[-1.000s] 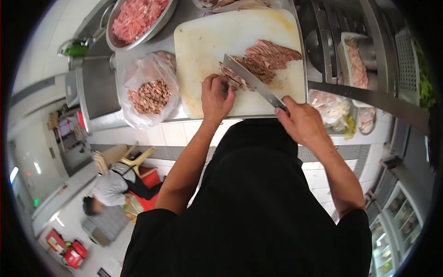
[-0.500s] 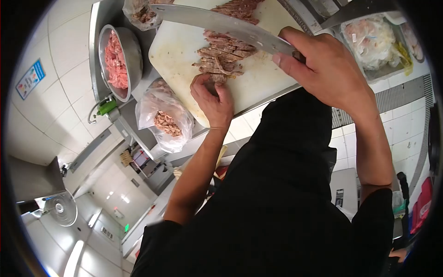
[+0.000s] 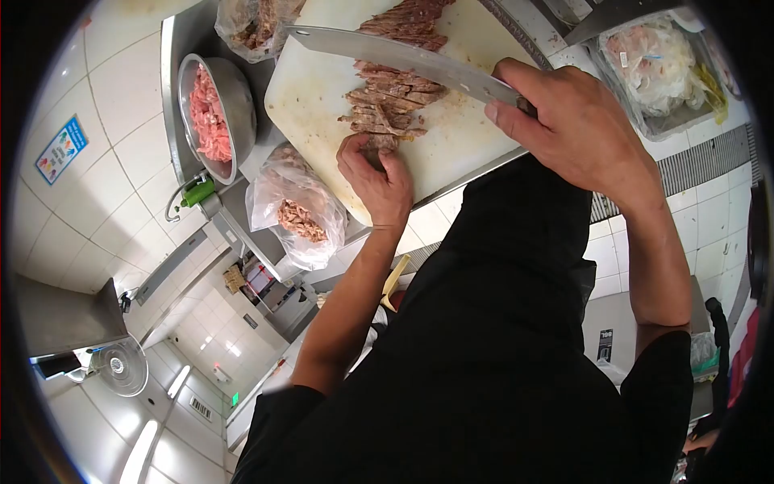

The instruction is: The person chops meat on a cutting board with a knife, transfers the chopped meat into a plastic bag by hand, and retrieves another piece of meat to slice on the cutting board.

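Observation:
My right hand (image 3: 564, 121) is closed round the handle of a long, broad knife (image 3: 395, 56). Its blade reaches left across the white cutting board (image 3: 476, 137), over the brown cooked meat (image 3: 391, 101), which is cut into strips. Whether the edge touches the meat I cannot tell. At the near end of the strips, my left hand (image 3: 375, 181) rests on the board with curled fingers and thumb round the last piece of meat. More sliced meat lies beyond the blade.
Left of the board stands a metal bowl (image 3: 242, 121) of raw pink meat. A clear plastic bag (image 3: 322, 206) with meat pieces lies beside my left hand, and another bag (image 3: 250, 32) sits farther back. At right is a tray of bagged food (image 3: 653, 68).
The whole view has shifted slightly. The knife blade sits a little nearer to my left hand over the meat. Both hands keep their grips.

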Action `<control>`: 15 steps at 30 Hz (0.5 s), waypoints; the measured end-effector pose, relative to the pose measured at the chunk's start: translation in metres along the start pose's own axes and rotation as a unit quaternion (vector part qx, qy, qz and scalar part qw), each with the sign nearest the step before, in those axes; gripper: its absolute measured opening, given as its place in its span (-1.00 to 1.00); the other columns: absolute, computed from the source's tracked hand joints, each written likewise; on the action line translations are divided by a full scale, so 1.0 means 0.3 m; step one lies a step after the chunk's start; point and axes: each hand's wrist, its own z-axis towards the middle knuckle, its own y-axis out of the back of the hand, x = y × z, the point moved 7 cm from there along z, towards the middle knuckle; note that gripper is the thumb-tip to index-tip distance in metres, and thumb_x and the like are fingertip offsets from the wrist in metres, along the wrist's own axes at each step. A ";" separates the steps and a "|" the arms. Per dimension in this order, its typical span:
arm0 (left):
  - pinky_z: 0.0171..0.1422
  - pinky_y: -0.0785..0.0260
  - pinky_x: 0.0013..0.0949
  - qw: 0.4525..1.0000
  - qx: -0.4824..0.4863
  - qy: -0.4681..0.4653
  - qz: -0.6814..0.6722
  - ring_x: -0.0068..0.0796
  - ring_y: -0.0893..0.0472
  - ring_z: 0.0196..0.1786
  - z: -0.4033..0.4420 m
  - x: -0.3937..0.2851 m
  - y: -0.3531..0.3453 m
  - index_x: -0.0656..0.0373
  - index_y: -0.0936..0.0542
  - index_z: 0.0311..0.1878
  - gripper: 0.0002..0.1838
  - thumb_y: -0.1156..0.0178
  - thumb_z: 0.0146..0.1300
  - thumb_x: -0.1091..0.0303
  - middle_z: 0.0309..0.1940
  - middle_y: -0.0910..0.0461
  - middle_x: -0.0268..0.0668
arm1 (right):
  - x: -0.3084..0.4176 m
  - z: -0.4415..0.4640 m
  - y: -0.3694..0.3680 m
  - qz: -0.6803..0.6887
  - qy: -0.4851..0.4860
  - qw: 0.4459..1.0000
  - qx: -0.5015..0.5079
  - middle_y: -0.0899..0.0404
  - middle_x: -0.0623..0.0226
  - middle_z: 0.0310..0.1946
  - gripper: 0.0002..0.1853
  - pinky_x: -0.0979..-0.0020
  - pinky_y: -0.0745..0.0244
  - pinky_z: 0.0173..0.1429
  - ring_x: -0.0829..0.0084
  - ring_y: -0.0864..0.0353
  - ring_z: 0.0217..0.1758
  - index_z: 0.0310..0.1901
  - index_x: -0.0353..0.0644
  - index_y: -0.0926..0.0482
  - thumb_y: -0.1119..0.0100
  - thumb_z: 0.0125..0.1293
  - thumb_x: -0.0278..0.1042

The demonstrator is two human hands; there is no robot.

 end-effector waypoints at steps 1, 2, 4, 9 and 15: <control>0.36 -0.24 0.04 1.000 -0.001 -0.007 0.004 0.11 -0.39 0.24 0.001 -0.001 0.000 0.33 -0.40 0.18 -0.59 -0.13 0.26 0.46 0.16 -0.44 0.06 | 0.000 0.002 -0.001 -0.001 -0.001 1.000 0.003 -0.60 -0.03 -0.47 -0.69 0.01 -0.47 -0.21 -0.12 -0.63 -0.33 -0.04 -0.22 -0.58 -0.25 0.48 -0.11; 0.36 -0.25 0.05 1.000 -0.002 -0.013 0.008 0.11 -0.39 0.24 0.000 -0.001 0.001 0.33 -0.40 0.18 -0.58 -0.13 0.26 0.46 0.16 -0.44 0.06 | 0.001 0.004 -0.002 -0.001 0.000 1.000 0.004 -0.60 -0.03 -0.47 -0.69 0.01 -0.47 -0.21 -0.12 -0.63 -0.33 -0.04 -0.22 -0.58 -0.25 0.48 -0.11; 0.36 -0.25 0.05 1.000 0.001 -0.003 0.003 0.11 -0.39 0.25 -0.001 0.001 0.001 0.33 -0.40 0.18 -0.58 -0.13 0.26 0.46 0.16 -0.43 0.06 | 0.000 0.008 -0.007 0.004 -0.003 1.000 0.009 -0.60 -0.03 -0.47 -0.69 0.01 -0.48 -0.20 -0.11 -0.64 -0.33 -0.03 -0.22 -0.59 -0.24 0.48 -0.10; 0.37 -0.24 0.05 1.000 0.003 0.012 -0.015 0.12 -0.38 0.25 -0.001 0.001 0.001 0.32 -0.40 0.19 -0.58 -0.13 0.26 0.46 0.17 -0.43 0.07 | 0.006 0.014 -0.024 -0.018 -0.007 1.000 0.023 -0.66 0.03 -0.42 -0.73 -0.02 -0.53 -0.13 -0.09 -0.69 -0.26 -0.04 -0.17 -0.59 -0.21 0.47 -0.12; 0.37 -0.25 0.05 1.000 0.003 -0.003 -0.003 0.13 -0.39 0.24 -0.002 0.003 0.000 0.32 -0.40 0.19 -0.58 -0.13 0.27 0.46 0.18 -0.42 0.09 | 0.013 0.021 -0.045 -0.014 -0.025 0.997 0.067 -0.71 0.10 -0.39 -0.77 -0.05 -0.58 -0.06 -0.06 -0.72 -0.18 -0.06 -0.13 -0.59 -0.20 0.46 -0.15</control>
